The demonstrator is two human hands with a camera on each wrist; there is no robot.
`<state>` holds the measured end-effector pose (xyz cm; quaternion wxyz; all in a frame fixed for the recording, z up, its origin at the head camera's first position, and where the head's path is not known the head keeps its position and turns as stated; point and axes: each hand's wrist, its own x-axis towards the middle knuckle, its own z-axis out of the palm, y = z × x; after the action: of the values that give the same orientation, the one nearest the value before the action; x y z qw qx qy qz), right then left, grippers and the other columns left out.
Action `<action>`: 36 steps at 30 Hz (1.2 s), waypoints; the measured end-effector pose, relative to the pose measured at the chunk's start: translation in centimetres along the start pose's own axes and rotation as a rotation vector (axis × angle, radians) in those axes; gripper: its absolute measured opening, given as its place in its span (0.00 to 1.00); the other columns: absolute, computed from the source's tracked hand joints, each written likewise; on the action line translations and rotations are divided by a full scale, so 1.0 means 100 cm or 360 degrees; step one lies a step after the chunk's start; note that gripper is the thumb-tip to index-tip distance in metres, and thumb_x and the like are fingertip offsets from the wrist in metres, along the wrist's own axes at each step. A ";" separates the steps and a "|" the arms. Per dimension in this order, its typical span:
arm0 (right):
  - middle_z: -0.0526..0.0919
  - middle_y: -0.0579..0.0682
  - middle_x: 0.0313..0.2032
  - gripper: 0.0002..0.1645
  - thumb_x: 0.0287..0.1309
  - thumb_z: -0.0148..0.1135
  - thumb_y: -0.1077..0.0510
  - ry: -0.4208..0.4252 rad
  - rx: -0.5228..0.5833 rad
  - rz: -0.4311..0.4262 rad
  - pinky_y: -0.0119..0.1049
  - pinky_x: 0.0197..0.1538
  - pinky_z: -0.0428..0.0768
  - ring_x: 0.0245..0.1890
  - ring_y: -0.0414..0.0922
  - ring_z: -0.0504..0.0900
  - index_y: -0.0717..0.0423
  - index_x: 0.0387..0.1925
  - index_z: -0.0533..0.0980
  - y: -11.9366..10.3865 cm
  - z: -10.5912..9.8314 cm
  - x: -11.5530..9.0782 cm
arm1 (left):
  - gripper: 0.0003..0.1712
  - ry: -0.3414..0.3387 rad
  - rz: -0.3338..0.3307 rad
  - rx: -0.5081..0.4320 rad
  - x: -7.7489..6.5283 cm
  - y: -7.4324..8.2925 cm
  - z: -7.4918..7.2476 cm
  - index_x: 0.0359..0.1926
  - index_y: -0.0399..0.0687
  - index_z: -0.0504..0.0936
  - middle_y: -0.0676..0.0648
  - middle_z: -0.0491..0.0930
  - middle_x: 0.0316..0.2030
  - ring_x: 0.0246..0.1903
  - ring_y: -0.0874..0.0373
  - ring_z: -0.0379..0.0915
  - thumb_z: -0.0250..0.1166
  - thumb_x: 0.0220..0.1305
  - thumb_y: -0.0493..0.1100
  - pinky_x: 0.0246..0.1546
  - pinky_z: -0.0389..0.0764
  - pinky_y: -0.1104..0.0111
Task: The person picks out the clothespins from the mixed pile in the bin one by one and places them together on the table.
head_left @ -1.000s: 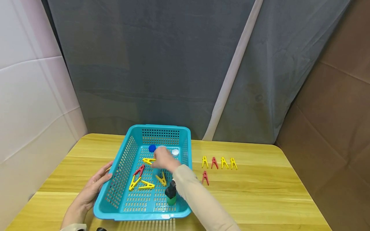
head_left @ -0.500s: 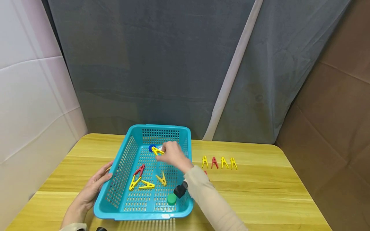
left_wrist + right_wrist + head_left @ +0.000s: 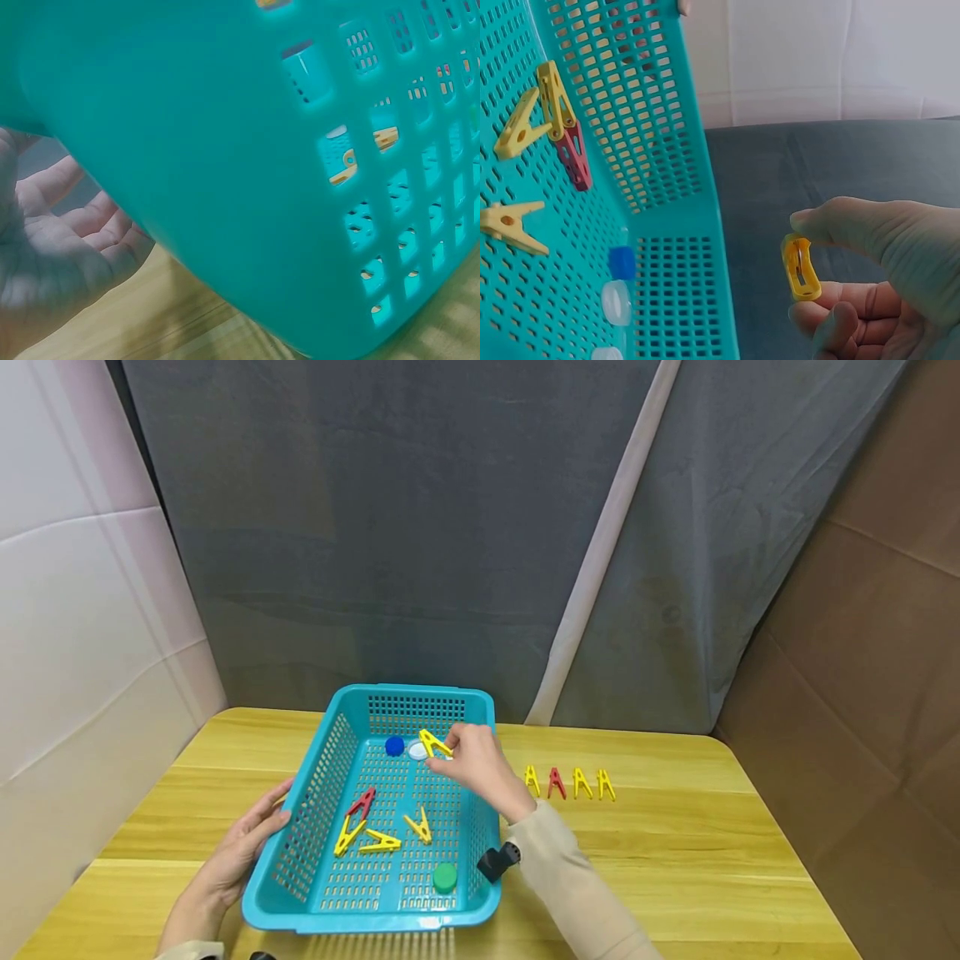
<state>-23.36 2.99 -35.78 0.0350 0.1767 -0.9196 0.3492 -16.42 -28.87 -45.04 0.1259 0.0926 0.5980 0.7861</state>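
Right hand [image 3: 483, 768] pinches yellow clip [image 3: 430, 742] near basket [image 3: 360, 922]; slack pinch could drop it. Left hand [image 3: 242, 847] touches basket; cannot tell grip; weak hold could let basket shift.

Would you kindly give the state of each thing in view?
Basket, upright and open-topped
Left hand, holding basket
Held yellow clip, lifted
Right hand, pinching yellow clip
Red clip inside, lying unheld
Three yellow clips inside, lying unheld
Caps, all inside basket
Four clips outside, in a row

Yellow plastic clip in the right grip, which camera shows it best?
The right wrist view: the yellow plastic clip appears close and large in the right grip. Head shows it smaller; I can't identify it in left wrist.
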 end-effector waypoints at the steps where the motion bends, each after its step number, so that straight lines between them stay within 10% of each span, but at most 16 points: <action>1: 0.64 0.43 0.13 0.17 0.47 0.72 0.53 0.0015 0.0007 -0.0006 0.26 0.19 0.61 0.14 0.37 0.63 0.61 0.27 0.75 0.001 -0.002 -0.002 | 0.23 0.0003 0.0000 0.0002 0.000 0.000 0.000 0.57 0.73 0.66 0.62 0.74 0.49 0.46 0.61 0.76 0.43 0.73 0.37 0.42 0.81 0.64; 36: 0.72 0.47 0.17 0.15 0.44 0.74 0.57 0.0398 -0.0114 0.0179 0.26 0.15 0.68 0.14 0.38 0.68 0.61 0.23 0.75 0.080 -0.057 -0.057 | 0.26 -0.0028 0.0027 -0.0038 0.000 0.000 -0.001 0.58 0.73 0.69 0.60 0.75 0.49 0.45 0.61 0.76 0.42 0.73 0.35 0.41 0.81 0.64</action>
<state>-21.14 13.98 -37.58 0.1358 0.0787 -0.9283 0.3370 -16.48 -28.90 -45.10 0.1257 0.1030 0.5866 0.7934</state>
